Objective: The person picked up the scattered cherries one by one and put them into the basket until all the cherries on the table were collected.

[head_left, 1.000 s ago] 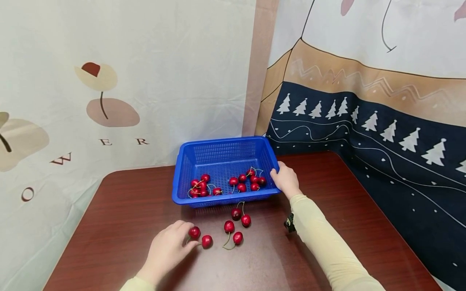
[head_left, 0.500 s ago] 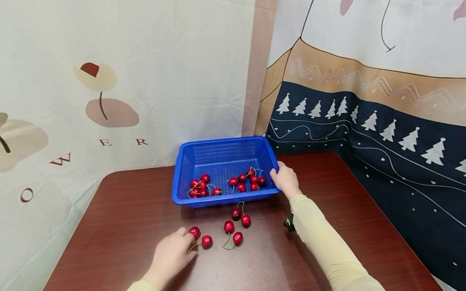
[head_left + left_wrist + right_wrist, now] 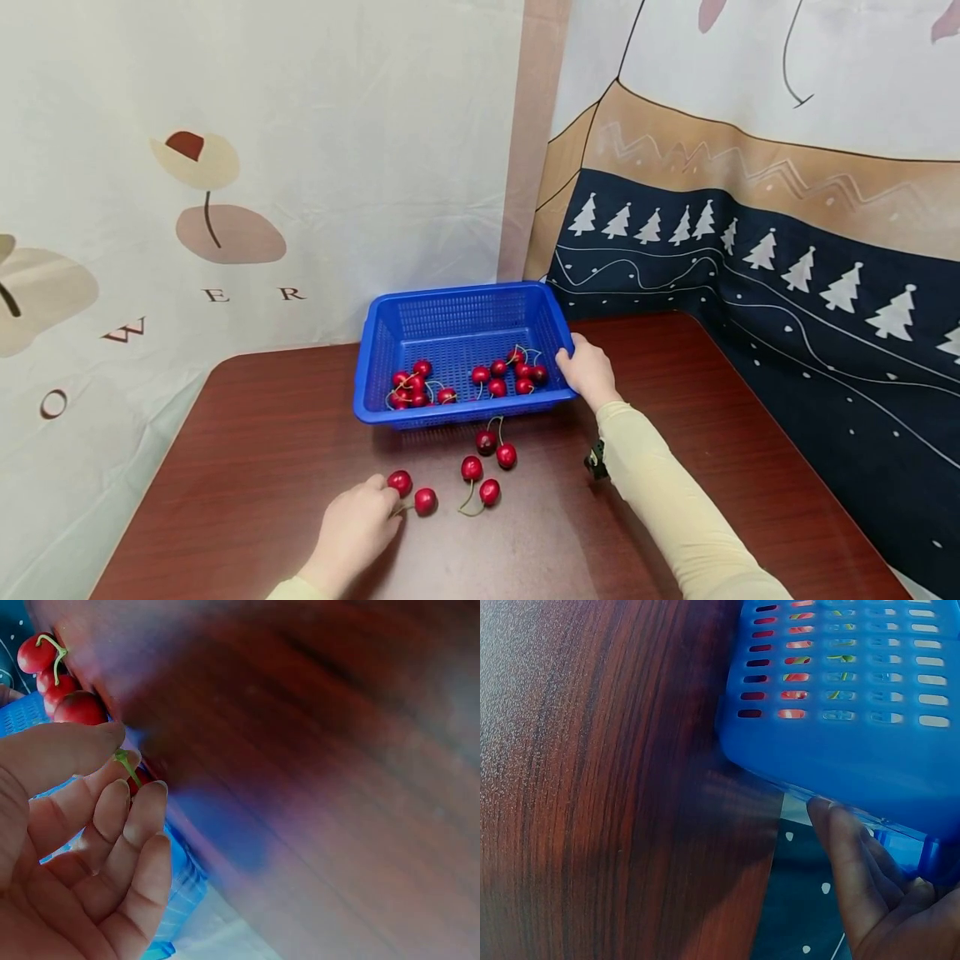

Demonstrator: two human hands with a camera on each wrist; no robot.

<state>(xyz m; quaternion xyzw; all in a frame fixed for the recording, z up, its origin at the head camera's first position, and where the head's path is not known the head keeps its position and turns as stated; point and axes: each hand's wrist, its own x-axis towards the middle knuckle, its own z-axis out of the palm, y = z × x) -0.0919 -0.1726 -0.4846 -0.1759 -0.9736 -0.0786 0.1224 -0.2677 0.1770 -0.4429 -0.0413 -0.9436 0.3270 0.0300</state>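
My left hand (image 3: pixel 356 529) is at the left of a pair of cherries (image 3: pixel 425 501) on the table. Thumb and fingertips pinch the green cherry stem (image 3: pixel 124 757), clearest in the left wrist view; the fingers partly cover the other cherry of the pair (image 3: pixel 400 482). At the back stands a blue plastic basket (image 3: pixel 450 412) with slotted walls, holding several red cherries (image 3: pixel 417 383) at its left and more at its right. My right hand (image 3: pixel 588 371) grips the basket's right rim, and in the right wrist view its fingers (image 3: pixel 851 862) lie against the rim from below.
Two more pairs of stemmed cherries, one nearer the basket (image 3: pixel 506 455) and one in front of it (image 3: pixel 490 492), lie on the brown wooden table (image 3: pixel 247 467). Printed curtains hang behind the table and along its right side.
My left hand has drawn back slightly and its fingers have closed in on the stem of the cherry pair. The right hand and the basket have stayed put.
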